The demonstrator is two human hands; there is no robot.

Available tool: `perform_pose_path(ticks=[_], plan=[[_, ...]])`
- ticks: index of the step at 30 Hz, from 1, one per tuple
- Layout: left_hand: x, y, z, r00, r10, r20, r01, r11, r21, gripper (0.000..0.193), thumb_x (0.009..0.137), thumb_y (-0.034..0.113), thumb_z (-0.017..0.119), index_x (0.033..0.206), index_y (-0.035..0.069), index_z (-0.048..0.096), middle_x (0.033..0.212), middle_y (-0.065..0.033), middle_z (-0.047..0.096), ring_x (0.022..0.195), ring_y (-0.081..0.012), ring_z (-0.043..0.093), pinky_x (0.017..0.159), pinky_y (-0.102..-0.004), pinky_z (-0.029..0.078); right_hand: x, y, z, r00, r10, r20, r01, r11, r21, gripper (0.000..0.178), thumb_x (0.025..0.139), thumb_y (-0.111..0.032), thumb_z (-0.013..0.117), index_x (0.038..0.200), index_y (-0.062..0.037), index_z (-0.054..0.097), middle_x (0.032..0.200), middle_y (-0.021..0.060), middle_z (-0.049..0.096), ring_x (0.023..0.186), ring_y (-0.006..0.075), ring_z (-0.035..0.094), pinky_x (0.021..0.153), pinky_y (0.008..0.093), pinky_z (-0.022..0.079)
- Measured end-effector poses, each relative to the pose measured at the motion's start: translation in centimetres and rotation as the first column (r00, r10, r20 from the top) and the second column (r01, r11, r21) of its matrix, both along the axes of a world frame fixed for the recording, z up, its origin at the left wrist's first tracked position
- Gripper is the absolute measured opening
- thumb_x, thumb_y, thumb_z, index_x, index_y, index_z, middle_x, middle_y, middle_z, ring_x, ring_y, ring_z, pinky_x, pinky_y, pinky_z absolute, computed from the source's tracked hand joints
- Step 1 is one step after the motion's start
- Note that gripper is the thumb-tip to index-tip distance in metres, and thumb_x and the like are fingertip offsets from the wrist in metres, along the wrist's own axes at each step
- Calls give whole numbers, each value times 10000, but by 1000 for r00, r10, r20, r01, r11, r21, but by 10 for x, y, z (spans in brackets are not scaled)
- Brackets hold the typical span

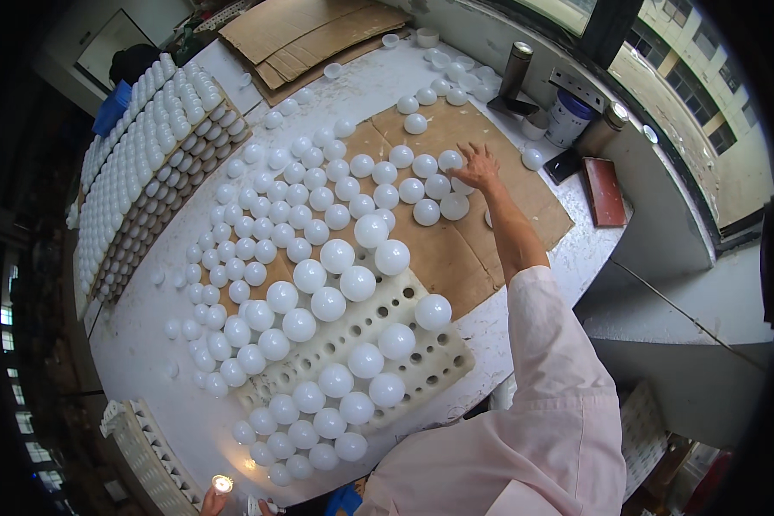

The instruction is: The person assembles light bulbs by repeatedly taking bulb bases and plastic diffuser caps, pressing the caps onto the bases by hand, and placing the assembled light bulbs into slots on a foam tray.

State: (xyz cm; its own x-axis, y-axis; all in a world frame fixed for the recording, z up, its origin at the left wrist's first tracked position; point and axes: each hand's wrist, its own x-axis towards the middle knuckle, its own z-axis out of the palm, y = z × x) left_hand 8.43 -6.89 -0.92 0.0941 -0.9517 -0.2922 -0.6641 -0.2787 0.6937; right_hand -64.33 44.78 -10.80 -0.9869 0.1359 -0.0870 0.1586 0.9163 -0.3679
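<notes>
My right hand [479,167] reaches far across the table, fingers spread, over the edge of a group of loose white globes, round like light-bulb covers. It is nearest to one globe [450,161], and another globe [462,186] shows just under its thumb side. Whether it touches either I cannot tell. Below them lies a flat brown cardboard sheet [525,219]. Closer to me, more white globes [335,380] sit in rows on a cream tray [439,361] with round holes, several of them bare. My left hand is out of view.
Stacked trays of white globes [159,129] rise at the left. Cardboard sheets [305,39] lie at the back. Flasks [516,69], a tub [568,119] and a dark red book-like object [605,193] stand or lie right. At lower left another person's hand [211,500] holds a lit bulb [222,484].
</notes>
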Motion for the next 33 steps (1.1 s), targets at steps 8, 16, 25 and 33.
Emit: perform_pose_path(ticks=[8,16,25,33], plan=[[-109,35,50,961,-243,-130,230,967,-109,816,812,275,679,1363,-97,207,1225,-260,483,989,-324,569,796,-361,525,-3,-48,-12,932,335,139,-350,931,104,858,646,-536,692,1405,-305,365,1477,50,313,1354,346,262,1059,649,175],[-120,59,39,759,-475,-445,443,878,-182,580,850,145,605,1315,-89,346,1267,-206,512,1033,-315,590,843,-372,509,107,-40,-36,827,562,2,-552,813,-185,700,708,-401,702,1337,-193,479,1379,142,409,1251,374,393,1052,476,333],[-146,94,43,572,-431,-698,562,826,-48,653,697,119,583,1273,-123,391,1217,-261,548,865,-236,644,720,-317,534,102,-51,-23,801,596,51,-585,799,-136,626,695,-279,744,1251,-82,534,1230,196,520,1102,366,524,961,433,429],[-167,116,36,462,-416,-783,644,764,-26,575,673,93,598,1192,-110,459,1086,-277,610,702,-189,642,559,-270,500,213,-49,41,951,283,-126,-77,-177,-981,705,788,-204,646,1392,-81,305,1259,147,474,1165,289,516,853,449,530]])
